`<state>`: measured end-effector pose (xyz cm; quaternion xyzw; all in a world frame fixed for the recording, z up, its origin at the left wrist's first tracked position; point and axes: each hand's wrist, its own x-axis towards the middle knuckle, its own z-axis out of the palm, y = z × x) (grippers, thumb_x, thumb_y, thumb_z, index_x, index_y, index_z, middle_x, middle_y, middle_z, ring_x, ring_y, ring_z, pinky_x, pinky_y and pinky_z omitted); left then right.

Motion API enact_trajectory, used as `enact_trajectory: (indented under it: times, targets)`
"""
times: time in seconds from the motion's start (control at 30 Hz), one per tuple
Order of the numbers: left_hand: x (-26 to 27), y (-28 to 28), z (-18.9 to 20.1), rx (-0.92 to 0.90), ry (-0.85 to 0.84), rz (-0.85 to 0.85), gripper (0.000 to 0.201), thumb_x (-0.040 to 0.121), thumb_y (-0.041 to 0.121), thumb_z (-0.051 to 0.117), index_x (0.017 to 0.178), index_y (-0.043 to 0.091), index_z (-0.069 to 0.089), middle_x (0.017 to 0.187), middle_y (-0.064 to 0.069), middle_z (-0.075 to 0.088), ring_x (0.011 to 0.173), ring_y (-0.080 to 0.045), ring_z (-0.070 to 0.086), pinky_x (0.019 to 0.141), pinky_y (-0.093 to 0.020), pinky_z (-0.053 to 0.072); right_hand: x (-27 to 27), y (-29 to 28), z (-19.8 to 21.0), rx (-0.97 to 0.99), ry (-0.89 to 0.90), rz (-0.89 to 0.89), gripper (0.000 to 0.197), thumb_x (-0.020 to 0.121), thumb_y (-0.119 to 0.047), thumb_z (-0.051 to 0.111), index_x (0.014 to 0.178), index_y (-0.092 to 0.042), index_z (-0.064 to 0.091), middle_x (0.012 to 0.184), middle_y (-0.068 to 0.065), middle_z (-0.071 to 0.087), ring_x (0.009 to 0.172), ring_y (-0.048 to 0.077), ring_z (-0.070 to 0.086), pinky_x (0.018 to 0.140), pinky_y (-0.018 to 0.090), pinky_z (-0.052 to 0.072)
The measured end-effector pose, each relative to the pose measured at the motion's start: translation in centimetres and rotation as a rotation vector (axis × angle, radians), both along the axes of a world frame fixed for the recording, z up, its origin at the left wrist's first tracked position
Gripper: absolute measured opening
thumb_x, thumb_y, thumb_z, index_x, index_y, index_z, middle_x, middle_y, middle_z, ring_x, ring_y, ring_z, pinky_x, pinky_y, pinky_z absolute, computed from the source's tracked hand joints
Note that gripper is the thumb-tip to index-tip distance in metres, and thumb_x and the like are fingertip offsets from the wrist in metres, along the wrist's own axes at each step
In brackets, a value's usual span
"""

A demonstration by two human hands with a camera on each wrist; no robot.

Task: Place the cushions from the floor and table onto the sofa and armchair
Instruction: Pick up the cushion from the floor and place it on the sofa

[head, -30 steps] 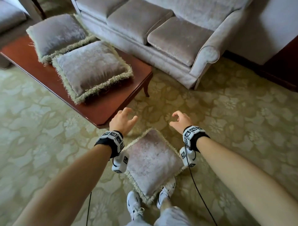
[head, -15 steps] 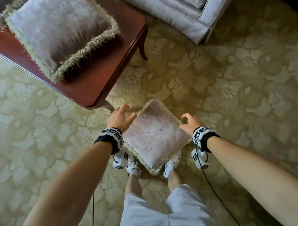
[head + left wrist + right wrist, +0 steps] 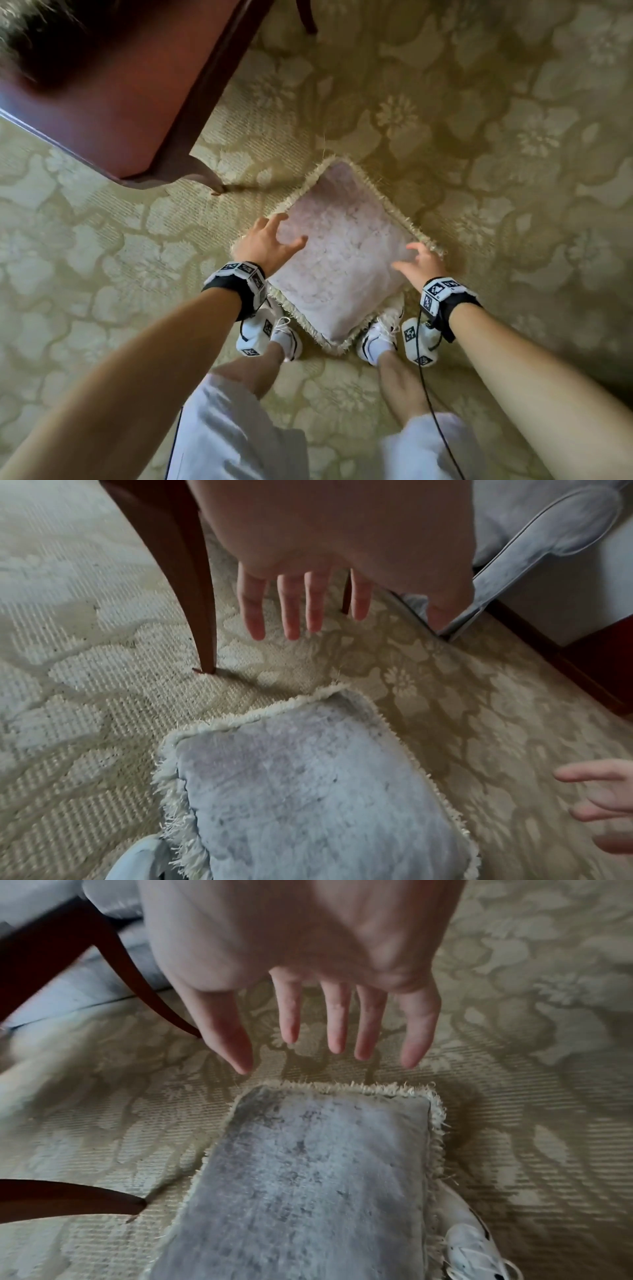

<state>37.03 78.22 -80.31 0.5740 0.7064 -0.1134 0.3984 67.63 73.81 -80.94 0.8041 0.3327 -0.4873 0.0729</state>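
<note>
Reaching for the floor cushion

Head view: pale pink square velvet cushion with cream fringe (image 3: 342,260) lies on the patterned carpet (image 3: 513,137); left hand (image 3: 263,241) and right hand (image 3: 419,262) flank it. Wrist views: each grip wide, holding nothing; next, clasp both edges and lift.

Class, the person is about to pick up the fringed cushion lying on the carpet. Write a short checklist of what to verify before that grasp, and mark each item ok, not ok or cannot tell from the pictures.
1. Left hand open and ready: ok, fingers spread at the cushion's left edge.
2. Right hand open and ready: ok, fingers straight at the right edge.
3. Cushion free of things on top: ok.
4. Hands already touching the cushion: cannot tell; the wrist views show the fingers above it.
5. Shoes off the fringe: cannot tell, they sit at its near corner.
6. Table leg apart from the cushion: ok.
</note>
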Motion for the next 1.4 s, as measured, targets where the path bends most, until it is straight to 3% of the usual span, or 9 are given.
enact_trajectory:
  times: [0.1,0.23,0.3,0.63,0.9,1.0,1.2,1.3,1.4]
  targets:
    - [0.1,-0.2,-6.1,-0.035,0.016,0.004,0.08,0.073,0.084,0.045,0.139,0.041,0.033,0.143,-0.005,0.042,0.12,-0.029,0.052,0.095,-0.049,0.048,0.3,0.3,-5.9,-0.029,0.017,-0.04,0.057,0.08,-0.036,0.075,0.129,-0.028,0.047,0.128,0.008,0.047,0.103,0.026,0.051,0.083,0.033,0.044]
    - [0.5,0.4,-13.6,-0.09,0.049,0.031,0.089,0.068,0.088,0.043,0.143,0.044,0.024,0.147,-0.003,0.037,0.129,-0.032,0.044,0.098,-0.055,0.044,1.1,1.2,-13.1,-0.015,0.002,-0.035,0.071,0.072,-0.046,0.078,0.132,-0.031,0.044,0.137,0.008,0.044,0.122,0.032,0.047,0.1,0.046,0.043]
    - [1.0,0.7,-16.5,-0.09,0.053,0.028,0.092,0.069,0.087,0.046,0.146,0.043,0.021,0.15,-0.004,0.032,0.133,-0.034,0.039,0.101,-0.057,0.041,1.6,1.9,-16.1,-0.001,-0.01,-0.031,0.078,0.073,-0.044,0.08,0.139,-0.028,0.041,0.143,0.008,0.042,0.129,0.033,0.043,0.102,0.043,0.041]
    - [2.5,1.7,-26.1,-0.097,0.109,0.002,0.103,0.064,0.09,0.048,0.148,0.041,0.016,0.148,-0.008,0.034,0.134,-0.035,0.036,0.101,-0.057,0.038,3.4,4.6,-25.5,-0.077,-0.054,0.107,0.118,0.061,-0.063,0.081,0.154,-0.026,0.018,0.16,0.009,0.018,0.146,0.037,0.017,0.115,0.056,0.022]
    - [2.5,2.8,-28.6,-0.216,0.143,0.086,0.131,0.048,0.095,0.055,0.151,0.042,-0.005,0.162,-0.007,0.005,0.146,-0.037,0.013,0.11,-0.063,0.024,4.3,6.1,-26.9,-0.138,0.034,0.058,0.142,0.053,-0.054,0.089,0.154,-0.032,-0.009,0.163,0.009,-0.008,0.15,0.031,0.0,0.119,0.054,0.014]
    - [2.2,2.6,-29.0,-0.233,0.146,0.09,0.136,0.041,0.099,0.049,0.15,0.04,-0.006,0.157,-0.011,0.023,0.143,-0.036,0.024,0.11,-0.062,0.022,4.5,5.8,-27.2,-0.139,0.063,0.003,0.135,0.064,-0.043,0.088,0.154,-0.029,-0.011,0.163,0.007,-0.002,0.149,0.031,0.007,0.116,0.05,0.016]
    - [2.0,2.2,-28.0,-0.227,0.125,0.1,0.124,0.051,0.097,0.048,0.149,0.03,0.012,0.142,-0.011,0.05,0.135,-0.034,0.04,0.117,-0.056,0.005,4.5,4.8,-27.3,-0.139,0.026,0.058,0.139,0.052,-0.059,0.088,0.155,-0.027,0.001,0.163,0.01,0.008,0.148,0.034,0.013,0.116,0.058,0.02]
    - [1.9,1.9,-27.1,-0.199,0.102,0.1,0.123,0.051,0.098,0.045,0.145,0.022,0.023,0.132,-0.008,0.058,0.119,-0.033,0.056,0.115,-0.053,0.018,4.3,4.5,-26.4,-0.137,-0.003,0.112,0.135,0.053,-0.067,0.083,0.155,-0.022,0.007,0.161,0.013,0.016,0.147,0.036,0.017,0.115,0.061,0.02]
    - [2.1,0.9,-25.5,-0.13,0.085,0.101,0.123,0.053,0.097,0.044,0.146,0.019,0.026,0.134,-0.014,0.055,0.117,-0.035,0.055,0.105,-0.049,0.039,4.2,3.9,-25.1,-0.15,-0.069,0.205,0.132,0.057,-0.072,0.077,0.154,-0.013,0.01,0.157,0.016,0.025,0.143,0.038,0.027,0.114,0.056,0.025]
